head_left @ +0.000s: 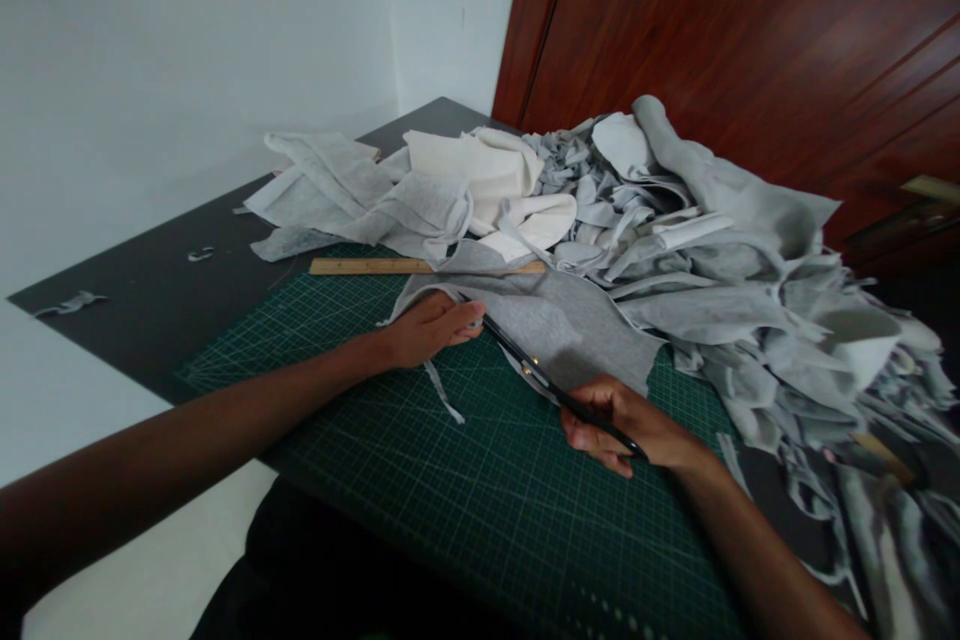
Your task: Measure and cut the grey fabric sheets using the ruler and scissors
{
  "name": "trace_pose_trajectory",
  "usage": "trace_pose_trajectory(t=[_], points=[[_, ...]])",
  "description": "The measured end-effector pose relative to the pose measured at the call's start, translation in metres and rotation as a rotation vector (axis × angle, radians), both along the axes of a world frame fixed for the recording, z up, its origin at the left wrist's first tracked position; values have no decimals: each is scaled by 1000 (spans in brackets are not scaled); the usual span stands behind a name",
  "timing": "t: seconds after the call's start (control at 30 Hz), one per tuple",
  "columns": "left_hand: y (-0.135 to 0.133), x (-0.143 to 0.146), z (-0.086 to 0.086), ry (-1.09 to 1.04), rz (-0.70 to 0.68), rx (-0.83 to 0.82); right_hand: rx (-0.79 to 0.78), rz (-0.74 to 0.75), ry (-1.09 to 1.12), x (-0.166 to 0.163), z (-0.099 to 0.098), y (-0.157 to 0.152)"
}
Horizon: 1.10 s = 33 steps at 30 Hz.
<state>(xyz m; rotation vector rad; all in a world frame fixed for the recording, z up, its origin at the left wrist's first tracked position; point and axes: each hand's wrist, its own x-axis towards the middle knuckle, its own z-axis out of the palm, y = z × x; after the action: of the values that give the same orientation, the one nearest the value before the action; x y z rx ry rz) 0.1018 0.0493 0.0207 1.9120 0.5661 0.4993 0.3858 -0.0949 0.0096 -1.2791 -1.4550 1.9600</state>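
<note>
The scissors (pixel 525 358) in the right hand (pixel 626 425) are black — the cloth (pixel 570 330) just ahead of the grip is plain light grey. Under the grip, the mat (pixel 465 490) is dark green with a pale grid (fine squares). Beyond it, a tan ruler (pixel 375 266) — and scraps (pixel 735 250), grey and cream.

Two bare hands and forearms above dark clothing

The left hand (pixel 431 328) and the right hand (pixel 630 425) were uncovered, with slim fingers (pixel 459 318) whose nails were too small to make out. The left forearm (pixel 225 430) and the right forearm (pixel 757 540) were bare as far as the edges of the view, so any sleeve lay out of sight. The left forearm was shadowed and blurred toward the lower corner. Beneath the arms, along the bottom edge, a black garment (pixel 315 570) showed plain and dim, its cut impossible to tell.
</note>
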Motion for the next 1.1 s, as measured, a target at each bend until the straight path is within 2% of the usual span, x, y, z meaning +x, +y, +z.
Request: trace_pose_trajectory(t=[1.1], points=[[3,0,-5,-24,-12,24,-9,-2,-15,-2,3,0]])
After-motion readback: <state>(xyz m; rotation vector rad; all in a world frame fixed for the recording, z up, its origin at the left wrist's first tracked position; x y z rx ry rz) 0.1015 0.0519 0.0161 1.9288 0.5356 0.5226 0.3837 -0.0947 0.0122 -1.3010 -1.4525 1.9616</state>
